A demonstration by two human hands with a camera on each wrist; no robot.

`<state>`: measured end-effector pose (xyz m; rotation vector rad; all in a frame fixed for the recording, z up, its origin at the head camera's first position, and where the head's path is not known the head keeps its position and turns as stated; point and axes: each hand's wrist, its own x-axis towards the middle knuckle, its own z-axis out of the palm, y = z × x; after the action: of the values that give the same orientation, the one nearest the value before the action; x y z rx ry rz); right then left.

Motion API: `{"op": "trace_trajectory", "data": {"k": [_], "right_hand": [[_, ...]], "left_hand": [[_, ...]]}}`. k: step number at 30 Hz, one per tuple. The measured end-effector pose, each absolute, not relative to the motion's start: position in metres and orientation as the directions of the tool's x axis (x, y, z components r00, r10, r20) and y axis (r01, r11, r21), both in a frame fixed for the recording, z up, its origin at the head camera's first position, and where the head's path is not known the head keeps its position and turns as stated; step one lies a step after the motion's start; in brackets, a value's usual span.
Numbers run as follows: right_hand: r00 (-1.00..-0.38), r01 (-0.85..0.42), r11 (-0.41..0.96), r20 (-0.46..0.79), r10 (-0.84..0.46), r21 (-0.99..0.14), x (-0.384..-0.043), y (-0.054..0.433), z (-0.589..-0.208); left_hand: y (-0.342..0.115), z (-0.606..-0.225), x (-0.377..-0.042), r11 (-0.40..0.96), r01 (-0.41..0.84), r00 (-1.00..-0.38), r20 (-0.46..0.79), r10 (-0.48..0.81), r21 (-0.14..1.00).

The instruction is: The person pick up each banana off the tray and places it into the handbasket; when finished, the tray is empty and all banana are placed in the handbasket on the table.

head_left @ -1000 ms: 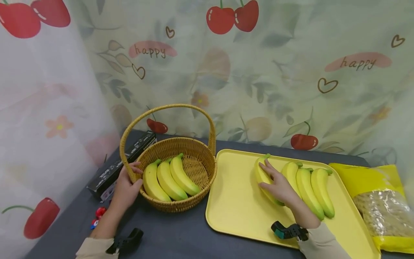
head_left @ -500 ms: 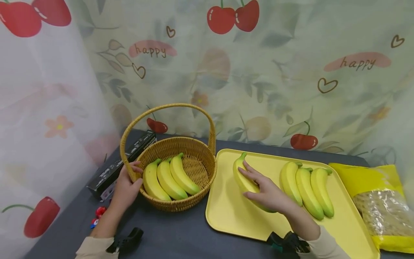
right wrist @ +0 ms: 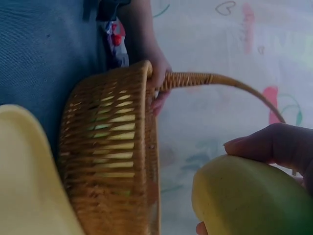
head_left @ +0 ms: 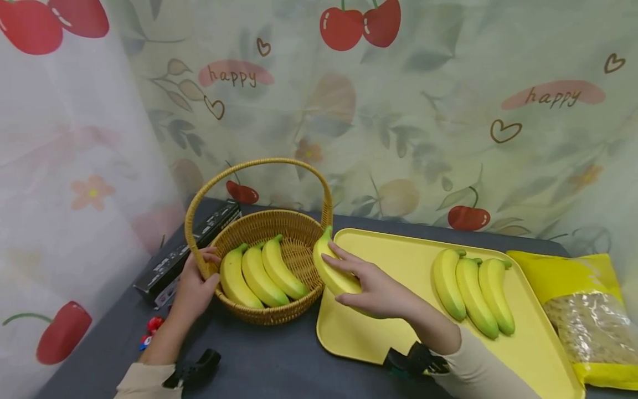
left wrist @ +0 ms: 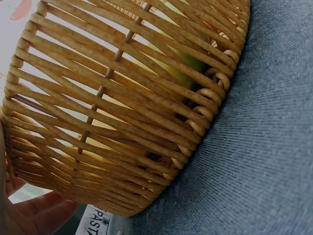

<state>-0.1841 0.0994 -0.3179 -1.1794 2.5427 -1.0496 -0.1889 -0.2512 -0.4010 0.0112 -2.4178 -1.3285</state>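
In the head view my right hand [head_left: 376, 288] grips a yellow banana [head_left: 331, 271] with a green stem, held at the right rim of the wicker basket [head_left: 271, 317]. The right wrist view shows this banana [right wrist: 249, 196] close up, thumb on its near side. My left hand [head_left: 195, 285] holds the basket's left rim at the base of the tall handle [head_left: 264, 162]. Inside the basket, three bananas [head_left: 261, 277] lie side by side toward the left. Three more bananas [head_left: 471, 293] rest on the right half of the yellow tray [head_left: 379, 332].
A clear-windowed yellow bag [head_left: 588, 316] lies against the tray's right side. Behind the left hand is a long black box [head_left: 174, 266], with a small red and blue item [head_left: 152, 330] near the left forearm. A printed curtain [head_left: 389, 122] hangs behind the dark table [head_left: 269, 360].
My right hand has carried the banana leftward from beside the other tray bananas to the basket's right rim. The left hand keeps its hold on the basket.
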Motion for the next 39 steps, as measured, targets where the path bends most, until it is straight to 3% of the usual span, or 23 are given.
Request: {"op": "trace_trajectory", "data": {"k": [4, 11, 26, 39], "right_hand": [[-0.639, -0.649, 0.441, 0.130, -0.758, -0.620, -0.194, 0.072, -0.305], [-0.628, -0.618, 0.497, 0.001, -0.778, -0.609, -0.218, 0.018, -0.292], [-0.662, -0.507, 0.582, -0.144, -0.735, -0.636, -0.247, -0.072, -0.304], [-0.713, -0.456, 0.633, -0.168, -0.680, -0.625, -0.249, -0.107, -0.318]], "left_hand": [[-0.250, -0.401, -0.188, 0.540, 0.177, -0.931, 0.319, -0.180, 0.823], [-0.249, -0.399, -0.188, 0.526, 0.178, -0.933, 0.313, -0.178, 0.831], [-0.251, -0.405, -0.190, 0.554, 0.233, -0.904, 0.389, -0.179, 0.799], [-0.252, -0.404, -0.188, 0.537, 0.251, -0.898, 0.401, -0.180, 0.805]]}}
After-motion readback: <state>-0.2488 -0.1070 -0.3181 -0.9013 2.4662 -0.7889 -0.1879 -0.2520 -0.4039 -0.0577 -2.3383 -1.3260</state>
